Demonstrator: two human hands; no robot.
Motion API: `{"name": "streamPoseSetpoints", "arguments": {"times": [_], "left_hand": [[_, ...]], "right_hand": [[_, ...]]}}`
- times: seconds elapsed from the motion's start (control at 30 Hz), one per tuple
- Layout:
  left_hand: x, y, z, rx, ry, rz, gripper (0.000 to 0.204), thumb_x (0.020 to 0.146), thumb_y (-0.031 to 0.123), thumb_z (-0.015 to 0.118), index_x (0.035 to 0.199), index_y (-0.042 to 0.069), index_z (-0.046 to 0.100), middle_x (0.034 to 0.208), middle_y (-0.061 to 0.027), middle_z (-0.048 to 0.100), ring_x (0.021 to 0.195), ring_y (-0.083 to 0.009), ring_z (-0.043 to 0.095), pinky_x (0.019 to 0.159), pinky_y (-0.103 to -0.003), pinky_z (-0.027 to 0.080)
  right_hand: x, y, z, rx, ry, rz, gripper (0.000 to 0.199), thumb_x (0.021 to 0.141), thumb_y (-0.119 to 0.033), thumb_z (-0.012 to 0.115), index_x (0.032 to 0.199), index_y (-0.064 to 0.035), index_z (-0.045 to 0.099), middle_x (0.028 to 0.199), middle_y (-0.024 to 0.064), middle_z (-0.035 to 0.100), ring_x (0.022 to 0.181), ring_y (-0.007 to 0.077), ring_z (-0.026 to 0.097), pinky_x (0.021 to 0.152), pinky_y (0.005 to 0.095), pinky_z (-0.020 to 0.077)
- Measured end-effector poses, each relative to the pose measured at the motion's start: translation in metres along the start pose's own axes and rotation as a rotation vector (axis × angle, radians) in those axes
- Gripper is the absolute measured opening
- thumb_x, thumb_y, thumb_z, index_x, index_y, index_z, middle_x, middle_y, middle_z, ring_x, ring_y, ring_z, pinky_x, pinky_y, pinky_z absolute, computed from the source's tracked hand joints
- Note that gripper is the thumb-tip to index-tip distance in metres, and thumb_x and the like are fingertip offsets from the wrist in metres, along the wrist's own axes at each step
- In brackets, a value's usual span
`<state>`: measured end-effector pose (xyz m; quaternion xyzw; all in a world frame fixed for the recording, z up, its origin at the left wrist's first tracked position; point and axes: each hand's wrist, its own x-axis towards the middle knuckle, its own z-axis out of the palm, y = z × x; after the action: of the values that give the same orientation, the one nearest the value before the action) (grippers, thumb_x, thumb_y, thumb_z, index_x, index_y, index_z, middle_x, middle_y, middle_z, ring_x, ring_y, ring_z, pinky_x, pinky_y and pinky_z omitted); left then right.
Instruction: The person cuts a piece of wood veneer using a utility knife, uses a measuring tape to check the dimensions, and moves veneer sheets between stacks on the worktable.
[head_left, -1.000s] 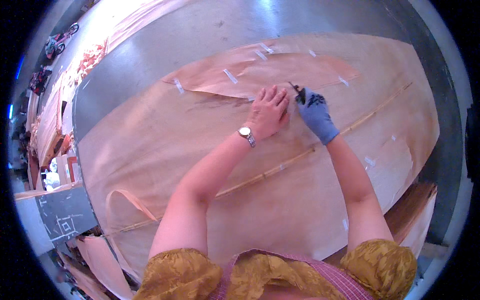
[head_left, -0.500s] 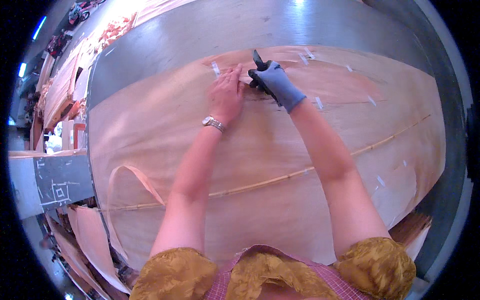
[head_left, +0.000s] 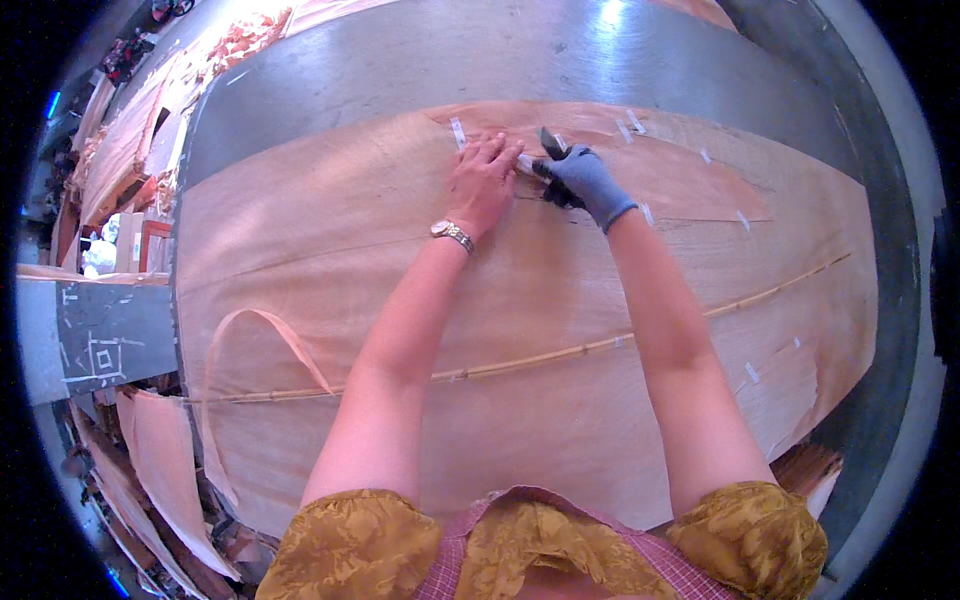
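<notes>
1. Head view, step in hand: judged as taping the near edge of a reddish patch (head_left: 690,185); the next move seems to call for steady left-hand pressure and a controlled tool.
2. Left hand (head_left: 484,182): bare, fingers extended, grasping nothing, laid at the patch's near edge beside a pale strip (head_left: 524,164).
3. Right hand (head_left: 592,185): blue-gloved, fingers clenched on a dark tool (head_left: 551,145).
4. Patch: thin, wood-toned, edges dotted with whitish tape (head_left: 637,122) — lies on the far part of a paler sheet (head_left: 540,440).

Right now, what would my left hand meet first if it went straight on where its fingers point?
Your left hand would likely meet the reddish sheet piece first, then the grey surface beyond, though its height above them is unclear.
</notes>
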<state>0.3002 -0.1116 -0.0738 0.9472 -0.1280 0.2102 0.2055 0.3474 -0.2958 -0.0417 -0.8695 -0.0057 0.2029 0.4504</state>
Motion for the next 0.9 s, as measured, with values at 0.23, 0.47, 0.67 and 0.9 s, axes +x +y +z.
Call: {"name": "streamPoseSetpoints", "arguments": {"times": [0.23,0.47,0.67,0.9], "left_hand": [[-0.003,-0.003,-0.006,-0.005,0.042,0.011,0.038,0.086,0.021,0.056,0.124,0.017,0.062,0.131,-0.0079,0.057,0.126,-0.0251,0.048,0.104,-0.042,0.036],[-0.003,-0.007,0.005,-0.036,0.050,-0.007,0.044,0.085,0.020,0.057,0.128,0.014,0.055,0.131,-0.0091,0.056,0.128,-0.0258,0.046,0.106,-0.042,0.034],[-0.007,-0.012,0.014,-0.150,0.127,-0.035,0.050,0.086,0.023,0.056,0.135,0.014,0.048,0.135,-0.0112,0.052,0.129,-0.0260,0.045,0.109,-0.046,0.030],[-0.166,-0.019,-0.143,-0.059,-0.279,0.156,0.063,0.088,0.045,0.058,0.142,0.017,0.042,0.145,-0.0101,0.043,0.134,-0.0272,0.040,0.116,-0.050,0.018]], "right_hand": [[-0.001,0.012,0.004,0.126,0.001,0.092,0.051,0.075,-0.041,0.071,0.094,0.0054,0.061,0.076,0.0204,0.068,0.072,0.0325,0.068,0.066,0.0403,0.0530],[-0.080,0.020,0.024,0.161,0.318,0.032,0.038,0.081,-0.032,0.073,0.089,0.0007,0.055,0.067,0.0132,0.063,0.056,0.0203,0.064,0.050,0.0330,0.0496],[-0.343,0.023,0.083,0.371,0.300,0.210,0.022,0.093,-0.024,0.064,0.084,-0.0061,0.054,0.064,0.0038,0.061,0.049,0.0066,0.051,0.044,0.0248,0.0409],[-0.570,0.047,0.177,0.631,0.273,0.534,0.020,0.094,-0.020,0.061,0.104,-0.0030,0.057,0.080,0.0051,0.064,0.062,0.0101,0.060,0.047,0.0235,0.0451]]}}
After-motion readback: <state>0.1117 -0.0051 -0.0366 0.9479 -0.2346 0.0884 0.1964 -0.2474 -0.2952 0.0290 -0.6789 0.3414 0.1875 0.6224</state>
